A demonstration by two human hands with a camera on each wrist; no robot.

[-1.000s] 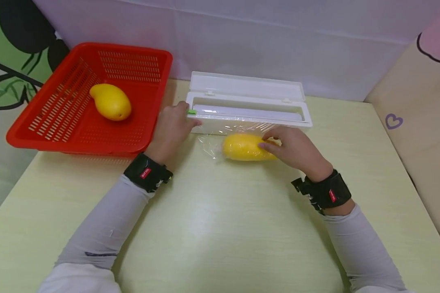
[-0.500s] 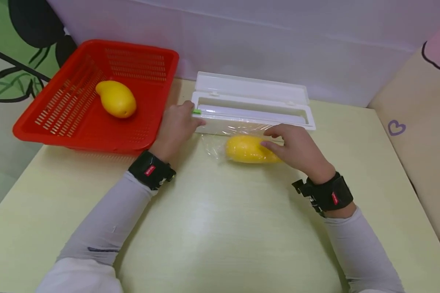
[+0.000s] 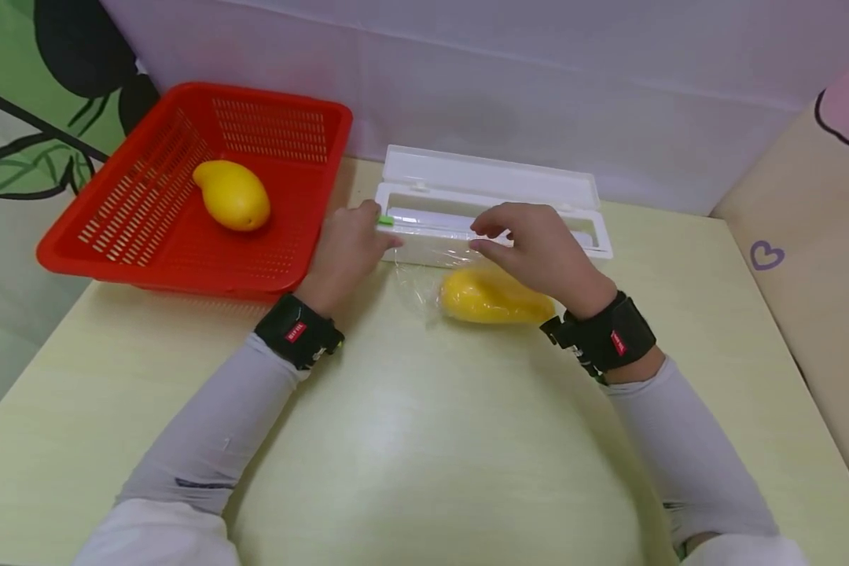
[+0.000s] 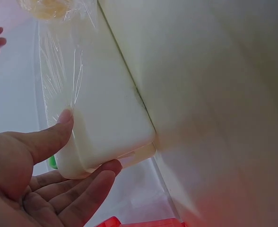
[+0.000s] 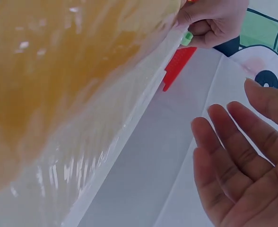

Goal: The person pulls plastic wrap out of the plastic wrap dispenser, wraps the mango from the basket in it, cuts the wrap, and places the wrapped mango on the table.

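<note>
Both hands sit at the white cling-film dispenser (image 3: 491, 212). Left hand (image 3: 343, 248) clasps the box's left end, thumb on the front face and fingers curled around the end wall, as the left wrist view shows; a small green slider (image 3: 385, 222) sits just by its fingertips. Right hand (image 3: 534, 251) hovers over the middle of the open box with its fingers loosely spread and slightly bent, holding nothing; the right wrist view shows the palm open and clear of the film.

At about 6 o'clock from the right hand, a yellow mango (image 3: 491, 299) lies on the counter (image 3: 424, 440), just in front of the dispenser. Its long axis runs from 9 to 3 o'clock, parallel to the box, with the tapered end toward 3 o'clock, partly hidden under the right wrist. Clear cling film (image 3: 417, 275) comes down from the box front and lies over and around the fruit, bunching at its left end.

Dispenser lid stands open toward 12 o'clock, and the box's own long axis runs left to right.

At 10 o'clock from the left hand sits a red perforated basket (image 3: 134, 251) on the counter's far left, with a second mango (image 3: 232, 195) lying inside it, narrow tip pointing toward 10 o'clock.
</note>
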